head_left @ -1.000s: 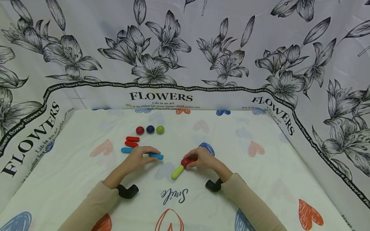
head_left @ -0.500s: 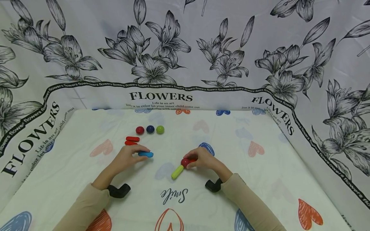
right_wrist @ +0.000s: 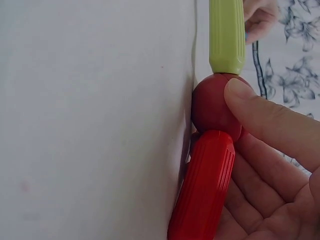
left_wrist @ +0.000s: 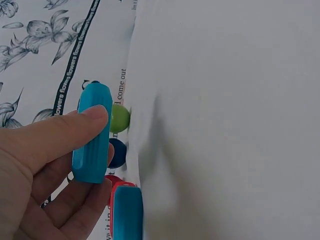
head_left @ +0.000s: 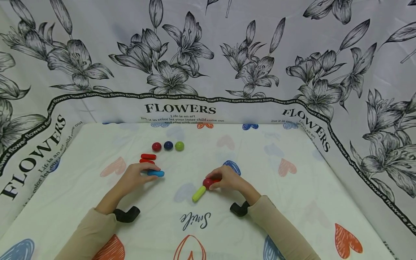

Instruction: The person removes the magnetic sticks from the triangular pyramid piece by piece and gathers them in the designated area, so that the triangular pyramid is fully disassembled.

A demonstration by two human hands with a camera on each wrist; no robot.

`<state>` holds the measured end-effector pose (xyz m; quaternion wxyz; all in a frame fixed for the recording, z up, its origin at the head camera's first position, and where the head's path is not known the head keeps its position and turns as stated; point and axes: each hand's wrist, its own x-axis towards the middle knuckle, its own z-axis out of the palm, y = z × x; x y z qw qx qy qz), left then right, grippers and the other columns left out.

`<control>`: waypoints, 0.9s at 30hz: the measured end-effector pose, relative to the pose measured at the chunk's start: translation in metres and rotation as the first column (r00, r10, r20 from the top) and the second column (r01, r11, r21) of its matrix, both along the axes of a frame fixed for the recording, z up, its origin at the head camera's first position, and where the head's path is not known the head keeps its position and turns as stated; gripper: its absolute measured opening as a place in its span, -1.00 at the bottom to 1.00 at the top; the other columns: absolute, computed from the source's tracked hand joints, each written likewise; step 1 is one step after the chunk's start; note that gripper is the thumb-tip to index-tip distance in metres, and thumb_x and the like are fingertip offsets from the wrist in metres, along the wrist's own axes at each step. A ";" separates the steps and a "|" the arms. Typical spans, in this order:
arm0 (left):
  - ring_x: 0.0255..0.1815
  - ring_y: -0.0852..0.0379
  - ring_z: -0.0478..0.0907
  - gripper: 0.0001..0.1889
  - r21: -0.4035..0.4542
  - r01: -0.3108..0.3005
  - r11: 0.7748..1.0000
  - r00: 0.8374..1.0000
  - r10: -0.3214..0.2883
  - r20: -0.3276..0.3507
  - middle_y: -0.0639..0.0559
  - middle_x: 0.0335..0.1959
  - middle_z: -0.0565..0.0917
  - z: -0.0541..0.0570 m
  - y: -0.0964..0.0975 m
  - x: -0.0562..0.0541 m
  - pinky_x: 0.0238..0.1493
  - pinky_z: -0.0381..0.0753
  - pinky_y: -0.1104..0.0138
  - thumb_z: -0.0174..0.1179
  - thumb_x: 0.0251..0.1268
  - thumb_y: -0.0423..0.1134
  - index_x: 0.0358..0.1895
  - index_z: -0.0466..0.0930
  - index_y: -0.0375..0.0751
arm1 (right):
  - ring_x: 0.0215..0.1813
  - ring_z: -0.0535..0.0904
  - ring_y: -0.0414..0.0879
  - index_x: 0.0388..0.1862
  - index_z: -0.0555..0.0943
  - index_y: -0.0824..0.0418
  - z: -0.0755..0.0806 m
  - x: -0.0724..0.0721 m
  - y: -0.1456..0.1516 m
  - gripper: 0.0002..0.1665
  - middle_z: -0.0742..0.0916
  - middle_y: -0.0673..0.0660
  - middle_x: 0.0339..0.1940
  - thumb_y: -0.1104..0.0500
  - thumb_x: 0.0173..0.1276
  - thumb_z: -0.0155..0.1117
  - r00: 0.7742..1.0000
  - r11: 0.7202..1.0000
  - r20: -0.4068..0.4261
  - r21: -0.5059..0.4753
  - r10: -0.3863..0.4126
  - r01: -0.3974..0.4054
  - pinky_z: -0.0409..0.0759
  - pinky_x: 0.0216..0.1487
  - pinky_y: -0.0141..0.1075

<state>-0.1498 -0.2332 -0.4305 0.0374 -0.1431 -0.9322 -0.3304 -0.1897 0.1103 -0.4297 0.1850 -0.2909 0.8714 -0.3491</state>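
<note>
My left hand point(head_left: 134, 177) pinches a blue ribbed toy rod point(left_wrist: 92, 135) between thumb and fingers. A second blue rod point(left_wrist: 128, 212) lies close below it in the left wrist view; in the head view the hand hides it. My right hand point(head_left: 227, 178) holds a red ball point(right_wrist: 216, 106) between thumb and fingers. One end of a yellow-green rod point(right_wrist: 227, 37) meets that ball, and a red rod point(right_wrist: 202, 187) meets it on another side. The yellow-green rod points toward the near left in the head view.
Two red rods point(head_left: 148, 156) lie just beyond my left hand. Behind them a red ball point(head_left: 156, 146), a dark blue ball point(head_left: 168, 145) and a green ball point(head_left: 180, 146) stand in a row. A heart-printed cloth point(head_left: 260, 231) covers the table, with a flowered curtain point(head_left: 253, 72) behind.
My left hand has moved left with the blue rod, toward the red rods, and now covers the other blue rod. My right hand and the joined pieces have stayed in place.
</note>
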 end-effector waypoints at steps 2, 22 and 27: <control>-0.17 0.04 0.59 -0.75 -0.007 -0.012 1.000 1.000 0.012 0.006 -0.04 -0.20 0.77 0.000 -0.003 0.001 -0.17 0.57 0.45 0.40 0.08 -0.26 -0.13 0.73 -0.13 | -0.10 0.60 -0.16 -0.04 0.70 0.23 0.000 0.000 0.000 -0.64 0.77 0.17 -0.06 0.22 0.15 0.45 1.000 1.000 0.002 0.002 -0.002 0.002 0.67 0.02 -0.34; -0.10 0.02 0.65 -0.75 -0.067 -0.048 0.997 0.998 0.045 -0.044 -0.09 -0.13 0.78 0.002 -0.036 0.008 -0.03 0.59 0.53 0.43 0.02 -0.26 -0.16 0.75 -0.12 | -0.07 0.61 -0.13 -0.04 0.70 0.21 -0.001 0.000 -0.001 -0.64 0.77 0.16 -0.04 0.21 0.14 0.46 1.000 1.000 0.009 0.011 -0.025 0.025 0.68 0.05 -0.27; -0.08 -0.06 0.64 -0.77 -0.058 -0.056 0.997 0.998 0.054 -0.023 -0.15 -0.11 0.77 -0.001 -0.041 0.007 -0.07 0.62 0.53 0.42 0.03 -0.30 -0.18 0.75 -0.14 | -0.06 0.62 -0.13 -0.03 0.70 0.20 -0.001 0.000 -0.002 -0.63 0.77 0.16 -0.03 0.22 0.14 0.46 0.999 0.999 0.018 0.008 -0.033 0.033 0.68 0.07 -0.26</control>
